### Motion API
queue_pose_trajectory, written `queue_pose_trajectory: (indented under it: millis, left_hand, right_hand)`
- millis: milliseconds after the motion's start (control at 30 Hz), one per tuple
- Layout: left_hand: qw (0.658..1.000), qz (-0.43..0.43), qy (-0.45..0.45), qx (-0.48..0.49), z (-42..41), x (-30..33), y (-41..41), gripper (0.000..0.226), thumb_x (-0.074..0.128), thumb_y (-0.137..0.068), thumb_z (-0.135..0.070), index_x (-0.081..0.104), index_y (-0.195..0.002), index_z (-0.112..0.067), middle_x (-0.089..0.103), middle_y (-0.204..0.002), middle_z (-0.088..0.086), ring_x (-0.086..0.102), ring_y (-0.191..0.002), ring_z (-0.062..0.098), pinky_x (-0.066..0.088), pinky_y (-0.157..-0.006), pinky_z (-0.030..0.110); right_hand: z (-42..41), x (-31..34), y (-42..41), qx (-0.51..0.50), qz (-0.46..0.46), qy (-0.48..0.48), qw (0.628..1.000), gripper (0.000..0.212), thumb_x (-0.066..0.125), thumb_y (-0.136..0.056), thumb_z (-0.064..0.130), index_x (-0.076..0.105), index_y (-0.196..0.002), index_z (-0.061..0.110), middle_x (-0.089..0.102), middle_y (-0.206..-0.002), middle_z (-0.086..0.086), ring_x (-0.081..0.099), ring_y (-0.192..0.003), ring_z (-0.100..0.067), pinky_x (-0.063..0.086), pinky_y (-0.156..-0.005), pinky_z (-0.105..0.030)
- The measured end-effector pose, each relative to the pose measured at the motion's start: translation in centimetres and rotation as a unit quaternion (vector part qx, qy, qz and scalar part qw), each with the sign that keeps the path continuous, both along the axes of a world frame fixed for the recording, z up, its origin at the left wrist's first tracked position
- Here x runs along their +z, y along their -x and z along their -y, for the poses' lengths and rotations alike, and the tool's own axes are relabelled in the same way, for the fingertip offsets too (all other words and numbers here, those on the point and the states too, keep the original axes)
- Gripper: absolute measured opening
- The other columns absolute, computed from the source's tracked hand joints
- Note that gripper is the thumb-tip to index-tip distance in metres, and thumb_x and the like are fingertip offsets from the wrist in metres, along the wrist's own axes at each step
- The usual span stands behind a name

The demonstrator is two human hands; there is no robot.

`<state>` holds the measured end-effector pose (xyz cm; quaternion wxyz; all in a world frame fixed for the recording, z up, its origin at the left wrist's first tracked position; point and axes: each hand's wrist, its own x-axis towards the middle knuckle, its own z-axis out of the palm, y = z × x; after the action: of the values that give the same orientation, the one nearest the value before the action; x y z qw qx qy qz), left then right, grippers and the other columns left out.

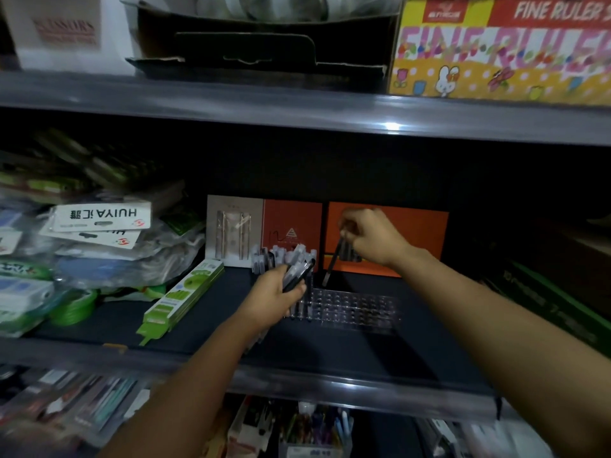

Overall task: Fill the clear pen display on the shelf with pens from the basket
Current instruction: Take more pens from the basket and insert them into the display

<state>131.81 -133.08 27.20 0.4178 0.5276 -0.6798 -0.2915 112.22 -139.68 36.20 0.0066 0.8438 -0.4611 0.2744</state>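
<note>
The clear pen display (357, 309), a low tray with rows of round holes, lies on the dark middle shelf. A few dark pens stand in its left end. My left hand (269, 297) grips a bundle of pens (284, 261) with clear caps, held just left of the display. My right hand (370, 238) is above the display's back edge and pinches a single dark pen (332, 261) that hangs tip down toward the holes. The basket is out of view.
Orange pen boxes (390, 223) stand behind the display. Green packets (185, 294) and a heap of bagged stationery (96, 239) fill the shelf's left side. A dark box (549, 302) lies at the right. A ruler carton (502, 47) sits on the shelf above.
</note>
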Motion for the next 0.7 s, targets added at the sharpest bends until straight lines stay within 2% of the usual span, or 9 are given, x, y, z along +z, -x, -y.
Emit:
queue_pose_trajectory:
  millis: [167, 333, 533, 633, 700]
  left_hand:
    - [1.0, -0.006, 0.0, -0.007, 0.4, -0.4, 0.0, 0.01, 0.055, -0.094, -0.017, 0.053, -0.086, -0.022, 0.054, -0.066, -0.002, 0.05, -0.05, 0.006, 0.044, -0.049, 0.019]
    - [1.0, -0.003, -0.005, -0.002, 0.5, -0.7, -0.2, 0.005, 0.056, -0.093, -0.018, 0.055, -0.092, -0.012, 0.053, -0.066, -0.003, 0.05, -0.051, 0.007, 0.043, -0.049, 0.019]
    - [1.0, -0.016, -0.014, 0.002, 0.6, -0.9, -0.2, 0.004, 0.056, -0.093, -0.018, 0.055, -0.089, -0.017, 0.055, -0.068, -0.003, 0.051, -0.053, 0.008, 0.045, -0.05, 0.02]
    - [1.0, -0.018, -0.016, 0.0, 0.6, -0.9, -0.2, 0.004, 0.056, -0.093, -0.018, 0.055, -0.089, -0.018, 0.055, -0.069, -0.001, 0.052, -0.055, 0.011, 0.045, -0.051, 0.023]
    - [1.0, -0.02, -0.014, -0.003, 0.5, -0.9, -0.3, 0.008, 0.056, -0.093, -0.018, 0.054, -0.086, -0.022, 0.055, -0.068, -0.001, 0.052, -0.055, 0.011, 0.045, -0.05, 0.022]
  right_hand:
    - [1.1, -1.1, -1.3, 0.028, -0.031, -0.011, 0.999, 0.014, 0.053, -0.084, -0.002, 0.062, -0.083, 0.009, 0.066, -0.078, -0.009, 0.062, -0.072, -0.025, 0.054, -0.065, -0.044]
    - [1.8, -2.0, -1.6, 0.029, -0.055, -0.027, 0.998, 0.017, 0.053, -0.08, -0.006, 0.063, -0.083, 0.008, 0.065, -0.074, -0.008, 0.062, -0.07, -0.024, 0.054, -0.064, -0.042]
    - [2.6, -3.4, -1.8, 0.027, -0.077, -0.039, 0.996, 0.019, 0.054, -0.082, -0.008, 0.067, -0.087, 0.005, 0.067, -0.078, -0.009, 0.063, -0.074, -0.025, 0.053, -0.066, -0.04]
    - [2.9, -4.0, -2.3, 0.022, -0.08, -0.062, 0.995, 0.02, 0.053, -0.084, -0.007, 0.062, -0.095, 0.007, 0.061, -0.075, -0.003, 0.06, -0.072, -0.022, 0.051, -0.064, -0.038]
    - [3.0, -4.3, -2.7, 0.021, -0.08, -0.07, 0.994, 0.02, 0.054, -0.085, -0.006, 0.058, -0.094, 0.011, 0.056, -0.072, 0.001, 0.058, -0.07, -0.021, 0.049, -0.062, -0.037]
